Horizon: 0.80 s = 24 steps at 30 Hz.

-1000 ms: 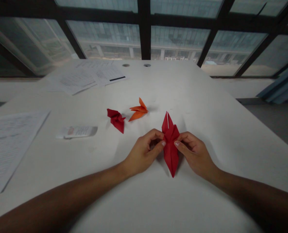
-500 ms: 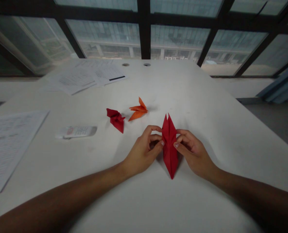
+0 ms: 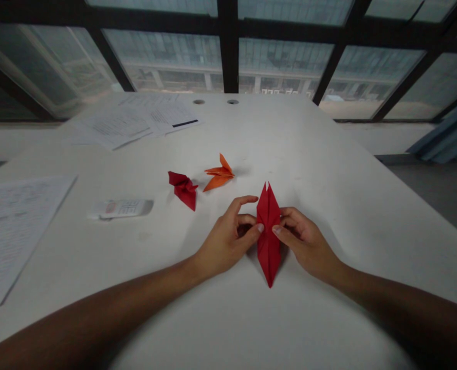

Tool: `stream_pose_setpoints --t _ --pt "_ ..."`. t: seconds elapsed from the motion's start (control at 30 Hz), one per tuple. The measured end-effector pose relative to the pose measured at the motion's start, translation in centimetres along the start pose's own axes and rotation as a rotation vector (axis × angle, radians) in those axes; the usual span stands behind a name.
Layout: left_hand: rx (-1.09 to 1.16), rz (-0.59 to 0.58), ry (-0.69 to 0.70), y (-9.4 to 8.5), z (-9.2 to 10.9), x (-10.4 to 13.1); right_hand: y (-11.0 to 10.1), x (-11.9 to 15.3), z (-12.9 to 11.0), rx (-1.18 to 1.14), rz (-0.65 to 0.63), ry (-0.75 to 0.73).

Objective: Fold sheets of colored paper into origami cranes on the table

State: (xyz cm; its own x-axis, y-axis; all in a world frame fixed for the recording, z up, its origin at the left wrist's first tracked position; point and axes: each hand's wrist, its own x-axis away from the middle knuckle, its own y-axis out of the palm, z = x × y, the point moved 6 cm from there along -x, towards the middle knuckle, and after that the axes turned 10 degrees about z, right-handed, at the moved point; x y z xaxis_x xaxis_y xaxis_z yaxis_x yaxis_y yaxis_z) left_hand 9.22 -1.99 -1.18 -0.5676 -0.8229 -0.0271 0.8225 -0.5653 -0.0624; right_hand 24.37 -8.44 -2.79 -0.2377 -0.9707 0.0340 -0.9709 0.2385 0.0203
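A long red folded paper (image 3: 269, 252), pointed at both ends with a split tip at the top, is held between my two hands above the white table. My left hand (image 3: 228, 239) pinches its left edge, thumb on the front face and other fingers behind; the index finger is bent free near the upper edge. On the opposite edge my right hand (image 3: 307, 236) grips it, thumb pressed on the front and fingers tucked behind. Beyond my left hand rest a red origami piece (image 3: 184, 190) and an orange origami piece (image 3: 219, 173).
A whitish packet (image 3: 126, 208) lies to the left on the table (image 3: 328, 169). Printed sheets (image 3: 116, 123) spread at the far left, and another sheet (image 3: 16, 221) lies at the near left. Behind the table stand dark-framed windows (image 3: 230, 51).
Both thumbs have slid slightly inward on the red paper, whose lower tip has swung a little left. My left index finger has lifted slightly.
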Motion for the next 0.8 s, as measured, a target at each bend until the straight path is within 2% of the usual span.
stream_pose_setpoints --t 0.43,0.8 --pt "-0.149 -0.052 0.029 0.08 0.14 -0.04 0.5 0.38 -0.21 -0.007 -0.076 0.052" --pt "-0.059 -0.063 0.011 0.26 0.02 0.0 0.4 0.35 -0.51 0.032 -0.055 0.029"
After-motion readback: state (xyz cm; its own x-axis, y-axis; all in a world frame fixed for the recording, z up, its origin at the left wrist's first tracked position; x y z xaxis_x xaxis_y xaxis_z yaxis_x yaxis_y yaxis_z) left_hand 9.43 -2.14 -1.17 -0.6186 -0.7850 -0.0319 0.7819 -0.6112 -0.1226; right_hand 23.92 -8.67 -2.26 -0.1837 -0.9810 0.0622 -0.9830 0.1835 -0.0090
